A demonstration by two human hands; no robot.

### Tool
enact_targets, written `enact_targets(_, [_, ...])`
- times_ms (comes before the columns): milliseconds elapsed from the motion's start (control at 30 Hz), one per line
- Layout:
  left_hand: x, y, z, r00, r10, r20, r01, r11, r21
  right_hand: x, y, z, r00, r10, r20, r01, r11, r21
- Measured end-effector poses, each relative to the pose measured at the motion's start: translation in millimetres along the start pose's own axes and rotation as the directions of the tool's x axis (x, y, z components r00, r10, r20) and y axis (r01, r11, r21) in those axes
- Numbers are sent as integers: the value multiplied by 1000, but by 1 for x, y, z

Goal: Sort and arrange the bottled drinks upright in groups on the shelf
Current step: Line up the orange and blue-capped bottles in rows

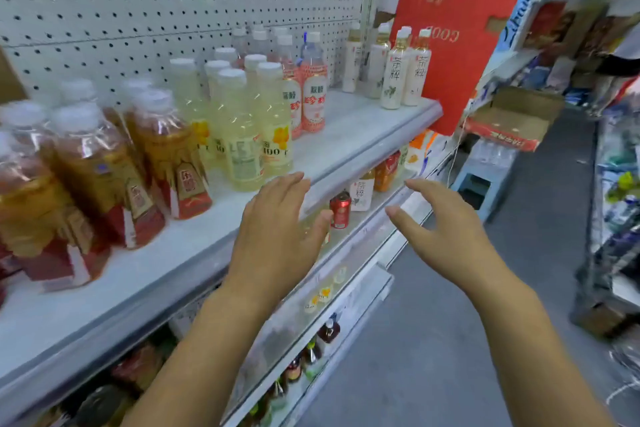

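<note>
Four groups are sitting on the shelf (346, 135): amber bottles (166, 156) at left, yellow bottles (242, 135) mid, pink bottles (313, 94) just behind those, and white bottles (391, 76) at the far right end beside a red card (457, 45). Both my hands are carrying nothing. My left hand (277, 222) is hovering palm-down over the shelf's front lip, just in front of the yellow bottles, with fingers straight and close together. My right hand (446, 218) is hanging out over the aisle, off the shelf, with fingers spread and loosely bent and the thumb pointing toward the left. Neither is touching a bottle. The amber ones are looking tilted, but I can't tell whether that is a lens effect or a real lean. Handling, as I'm judging it: the bottles are looking full, so fairly heavy for their size. The thin plastic walls are likely giving under a squeeze, and the glossy labels are probably slick. They are tall and narrow and packed close, so one knock is risking a domino. I'm planning to take each at mid-body, wrapping round it, not by the cap.
</note>
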State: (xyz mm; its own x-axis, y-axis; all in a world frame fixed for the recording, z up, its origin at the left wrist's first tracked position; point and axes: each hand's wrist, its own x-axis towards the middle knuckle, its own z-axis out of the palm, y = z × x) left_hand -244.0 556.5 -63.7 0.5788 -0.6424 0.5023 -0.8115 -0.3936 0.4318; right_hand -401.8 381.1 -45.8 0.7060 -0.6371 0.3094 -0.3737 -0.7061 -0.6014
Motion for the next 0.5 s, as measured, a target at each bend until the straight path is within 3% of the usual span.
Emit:
enact_targets(300, [159, -7, 90, 991, -45, 127, 37, 997, 65, 181, 63, 13, 998, 30, 52, -44, 961, 274])
enact_targets(500, [203, -29, 139, 924, -291, 247, 240, 946, 218, 323, 85, 46, 981, -91, 169, 20, 924, 383])
